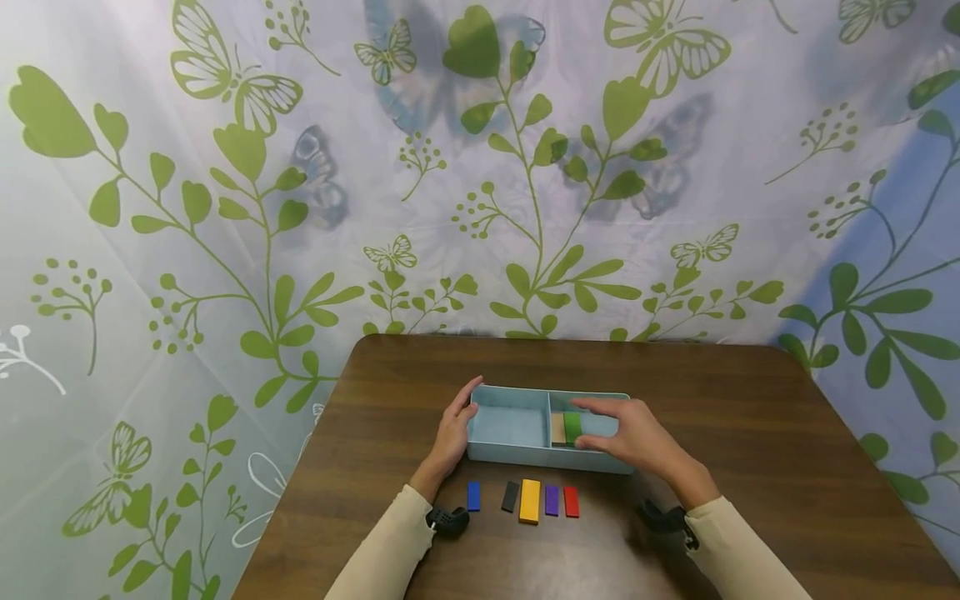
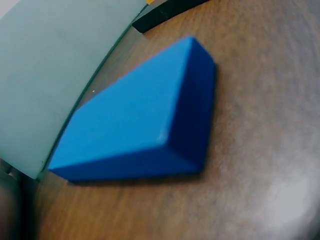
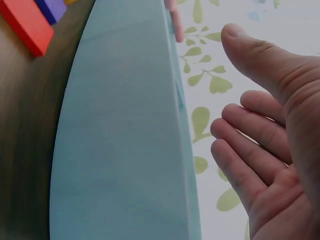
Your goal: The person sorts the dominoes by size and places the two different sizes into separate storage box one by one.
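Note:
A light blue two-compartment box [image 1: 551,457] lies lengthwise on the table. My left hand [image 1: 450,433] rests against its left end, fingers along the outer wall and thumb at the rim. Over the right compartment, my right hand [image 1: 637,433] is spread with thumb and fingers apart; in the right wrist view the palm [image 3: 280,200] shows nothing in it. A green block [image 1: 572,427] and a tan block [image 1: 558,428] sit side by side in that compartment, against the divider. The right thumb and fingertips overlap the green block's right side in the head view.
In front of the box lie a blue block [image 1: 474,497], a black block [image 1: 510,497], a larger yellow block [image 1: 529,502], a purple block [image 1: 552,501] and a red block [image 1: 572,502]. A leaf-patterned curtain [image 1: 420,233] hangs behind the wooden table [image 1: 405,375].

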A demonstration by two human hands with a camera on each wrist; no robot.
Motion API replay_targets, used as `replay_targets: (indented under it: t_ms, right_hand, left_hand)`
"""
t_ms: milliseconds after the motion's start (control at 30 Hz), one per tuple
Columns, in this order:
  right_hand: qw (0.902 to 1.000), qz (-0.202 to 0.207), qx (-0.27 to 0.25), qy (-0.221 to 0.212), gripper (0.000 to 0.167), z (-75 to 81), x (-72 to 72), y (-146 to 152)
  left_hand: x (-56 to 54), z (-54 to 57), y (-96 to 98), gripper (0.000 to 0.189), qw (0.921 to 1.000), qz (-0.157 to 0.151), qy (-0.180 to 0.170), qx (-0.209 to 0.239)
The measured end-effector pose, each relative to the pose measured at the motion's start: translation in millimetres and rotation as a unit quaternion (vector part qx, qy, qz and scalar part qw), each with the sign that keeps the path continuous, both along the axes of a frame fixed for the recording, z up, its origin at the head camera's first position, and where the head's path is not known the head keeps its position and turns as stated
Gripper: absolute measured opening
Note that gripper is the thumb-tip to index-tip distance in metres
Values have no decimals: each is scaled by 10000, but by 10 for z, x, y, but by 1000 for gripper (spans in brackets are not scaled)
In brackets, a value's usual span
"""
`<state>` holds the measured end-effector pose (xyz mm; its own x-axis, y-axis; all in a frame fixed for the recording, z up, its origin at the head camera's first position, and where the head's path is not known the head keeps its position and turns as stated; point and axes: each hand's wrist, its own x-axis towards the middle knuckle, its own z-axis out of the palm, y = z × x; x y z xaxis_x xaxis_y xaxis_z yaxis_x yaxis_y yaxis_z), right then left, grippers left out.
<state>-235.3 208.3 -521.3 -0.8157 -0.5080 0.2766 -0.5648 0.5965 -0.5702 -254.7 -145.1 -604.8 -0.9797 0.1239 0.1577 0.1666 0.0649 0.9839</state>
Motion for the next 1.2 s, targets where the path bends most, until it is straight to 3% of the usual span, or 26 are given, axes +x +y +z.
replay_targets:
  t_ms: [233, 833, 1200]
  right_hand:
    - [9996, -97, -228, 93, 70, 31, 158, 24]
    - [9979, -215, -571, 229, 64, -1, 492, 17]
    - [9961, 271, -778, 330, 57, -141, 673, -153]
  left_hand:
    - [-8, 13, 1, 52, 9999, -8, 126, -40]
    - [5, 42, 17, 52, 10000, 44, 8, -29]
    - [8, 53, 23, 52, 9999, 71, 39, -70]
